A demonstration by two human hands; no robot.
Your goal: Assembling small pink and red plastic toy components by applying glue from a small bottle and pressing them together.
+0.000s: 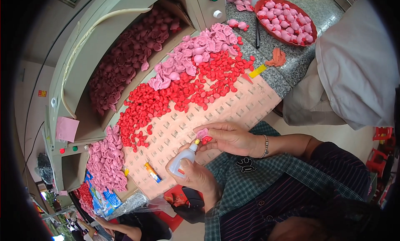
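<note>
My left hand (193,176) is closed round a translucent squeeze bottle (182,162) with a yellow tip. The tip meets or nearly meets a small pink cupped piece (202,134), pinched in the fingers of my right hand (233,139). A red piece (207,139) shows beside the pink one, against the right fingers; whether the two are joined I cannot tell. Both hands are over the near edge of a pink patterned work sheet (175,134). Beyond them lies a wide heap of small red pieces (146,101), with pink cupped pieces (183,59) behind it.
A grey machine housing (79,84) with an opening full of pink pieces stands behind the heaps. More pink pieces (107,159) lie at the left, near an orange and blue tube (153,172). A red basket (310,41) of pink-and-red pieces and a person in grey (354,70) are at right.
</note>
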